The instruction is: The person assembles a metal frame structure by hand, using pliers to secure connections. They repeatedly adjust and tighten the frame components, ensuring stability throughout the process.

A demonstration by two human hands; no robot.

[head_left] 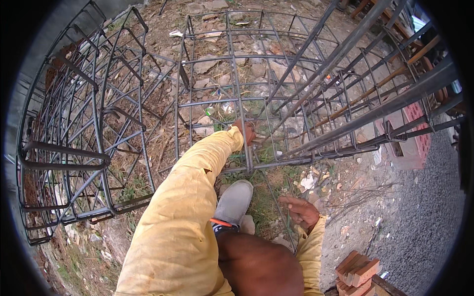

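My left arm, in a yellow sleeve, stretches forward to a steel rebar cage (207, 104). My left hand (245, 132) is closed around one of its bars, near the lower edge of the cage; part of its fingers is hidden. Lower and to the right, my right hand (302, 213) is held above the ground with its fingers loosely extended to the left, and nothing shows clearly in it. A thin dark rod (279, 207) runs past just left of its fingertips. My grey shoe (234, 202) stands between the two arms.
Another rebar cage (101, 123) fills the left side. Long thick bars (368, 120) slant in from the upper right. A pinkish hollow block (407, 143), stacked red bricks (356, 270), thin wires (363, 197) and grey gravel (419, 222) lie on the right. Rubble and grass cover the ground.
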